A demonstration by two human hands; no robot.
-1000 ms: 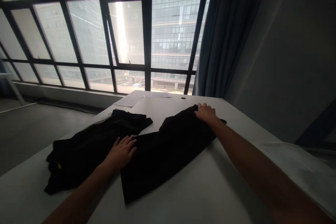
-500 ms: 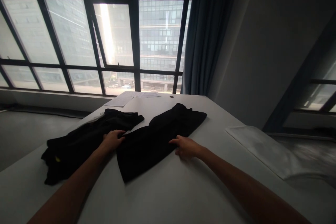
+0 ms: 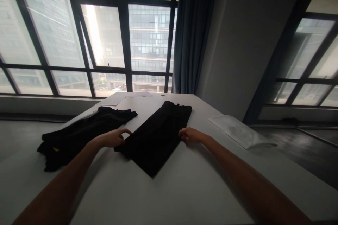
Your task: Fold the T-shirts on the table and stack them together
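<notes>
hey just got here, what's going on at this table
A person has both bare hands on a flat, dark black cloth garment lying on a smooth white table. The left hand is at its left edge, thumb and forefinger parted; the right hand seems to pinch its right edge. A rumpled black garment with a small yellow mark lies to the left, untouched.

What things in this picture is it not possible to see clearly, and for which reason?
All in the head view:
- Underside of the black garment between the hands: hidden by its own upper layer.
- Cloth edge at the right hand: covered by the curled fingers.
- Yellow mark on the other black garment: too small and blurred to read.
- Any print on the paper sheets: too small.
- Upper arms: cut off by the bottom edge.
</notes>
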